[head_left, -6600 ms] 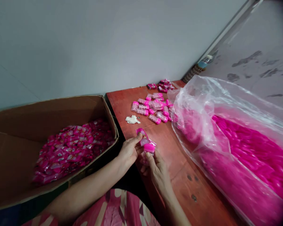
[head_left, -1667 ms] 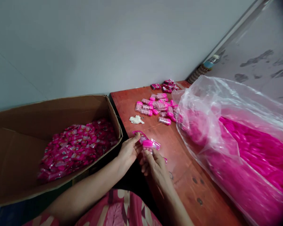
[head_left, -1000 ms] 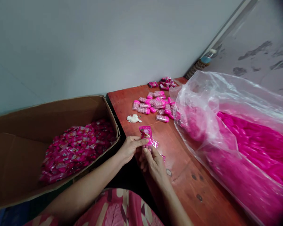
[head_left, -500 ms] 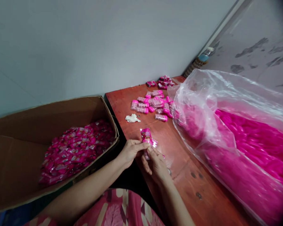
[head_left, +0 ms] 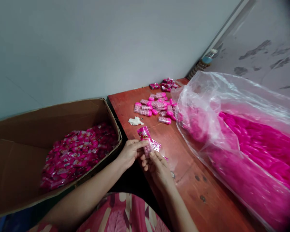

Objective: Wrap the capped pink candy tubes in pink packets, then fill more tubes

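Note:
My left hand (head_left: pixel 130 154) pinches the upper end of a small clear candy bottle (head_left: pixel 148 149) filled with pale pink balls, together with a printed pink wrapper (head_left: pixel 143 132) that sticks out beyond it. At the lower end of the same bottle, the thumb and fingers of my right hand (head_left: pixel 160 169) are closed on it. Whether the wrapper sits around the bottle or just against it, I cannot tell. Shiny pink-and-silver wrappers (head_left: pixel 156 146) lie on the table just behind my right hand, partly covered by it.
Several filled bottles with pink caps (head_left: pixel 159 104) lie on the red table (head_left: pixel 193 193), beside a crumpled white scrap (head_left: pixel 135 121). Small pink packs (head_left: pixel 168 84) sit at the back. A cardboard box (head_left: pixel 16 161) of wrapped pieces stands left; a clear bag (head_left: pixel 232 161) of pink plastic parts fills the right.
The wrapper has tilted and shifted left with my left hand, and more of the bottle now shows between my hands. The wrappers lying on the table are less covered.

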`<state>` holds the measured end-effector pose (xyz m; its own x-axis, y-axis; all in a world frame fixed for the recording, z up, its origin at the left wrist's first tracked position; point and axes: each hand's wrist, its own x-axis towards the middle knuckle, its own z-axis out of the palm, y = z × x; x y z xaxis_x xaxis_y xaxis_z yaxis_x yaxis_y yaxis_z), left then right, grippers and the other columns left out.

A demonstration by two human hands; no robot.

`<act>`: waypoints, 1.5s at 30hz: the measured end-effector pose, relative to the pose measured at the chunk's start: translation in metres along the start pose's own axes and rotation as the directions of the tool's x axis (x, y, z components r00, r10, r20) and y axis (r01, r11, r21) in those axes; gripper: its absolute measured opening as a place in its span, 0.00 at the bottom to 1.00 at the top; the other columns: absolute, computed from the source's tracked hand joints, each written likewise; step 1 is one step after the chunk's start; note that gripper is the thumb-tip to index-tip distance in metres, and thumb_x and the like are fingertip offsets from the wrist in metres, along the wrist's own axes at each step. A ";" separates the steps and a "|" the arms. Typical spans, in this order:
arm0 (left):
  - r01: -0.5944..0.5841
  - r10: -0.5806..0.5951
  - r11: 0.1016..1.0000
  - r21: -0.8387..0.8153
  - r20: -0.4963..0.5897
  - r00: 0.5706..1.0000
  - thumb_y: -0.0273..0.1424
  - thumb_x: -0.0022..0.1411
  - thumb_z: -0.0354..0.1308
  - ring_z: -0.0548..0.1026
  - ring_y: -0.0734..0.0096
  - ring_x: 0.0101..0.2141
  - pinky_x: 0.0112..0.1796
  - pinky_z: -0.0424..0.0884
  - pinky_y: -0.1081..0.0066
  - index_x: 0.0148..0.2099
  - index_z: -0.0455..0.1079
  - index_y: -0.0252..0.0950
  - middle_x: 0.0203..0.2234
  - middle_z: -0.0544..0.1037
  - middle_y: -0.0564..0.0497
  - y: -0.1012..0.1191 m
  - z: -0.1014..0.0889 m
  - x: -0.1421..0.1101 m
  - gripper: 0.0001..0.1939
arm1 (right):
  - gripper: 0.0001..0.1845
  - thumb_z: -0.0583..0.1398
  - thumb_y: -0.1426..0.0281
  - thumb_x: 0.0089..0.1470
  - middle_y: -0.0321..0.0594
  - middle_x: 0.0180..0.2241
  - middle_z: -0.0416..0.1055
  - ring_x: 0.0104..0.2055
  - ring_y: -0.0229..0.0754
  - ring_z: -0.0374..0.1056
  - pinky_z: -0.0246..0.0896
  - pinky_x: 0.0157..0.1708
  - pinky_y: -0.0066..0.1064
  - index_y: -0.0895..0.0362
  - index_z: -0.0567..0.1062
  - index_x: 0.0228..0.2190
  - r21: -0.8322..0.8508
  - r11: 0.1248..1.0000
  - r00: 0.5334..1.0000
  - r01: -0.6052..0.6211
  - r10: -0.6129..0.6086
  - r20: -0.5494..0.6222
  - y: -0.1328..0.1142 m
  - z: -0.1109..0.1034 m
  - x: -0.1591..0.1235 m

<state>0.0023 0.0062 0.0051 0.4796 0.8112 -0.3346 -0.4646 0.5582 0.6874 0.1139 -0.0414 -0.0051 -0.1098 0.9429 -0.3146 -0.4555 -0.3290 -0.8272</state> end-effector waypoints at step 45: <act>-0.420 0.425 -0.368 0.830 0.552 0.718 0.37 0.59 0.52 0.61 0.57 0.54 0.54 0.56 0.54 0.49 0.67 0.32 0.49 0.71 0.43 -0.023 -0.018 0.035 0.20 | 0.13 0.60 0.60 0.48 0.35 0.21 0.70 0.18 0.31 0.62 0.55 0.17 0.20 0.57 0.68 0.25 -0.207 0.978 0.960 0.031 -0.087 -0.267 -0.028 -0.061 -0.001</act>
<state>0.0164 0.0245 -0.0340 0.5576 0.7233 0.4072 0.5871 -0.6905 0.4225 0.1807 -0.0360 -0.0096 0.1699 0.9196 -0.3541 -0.2660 -0.3032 -0.9150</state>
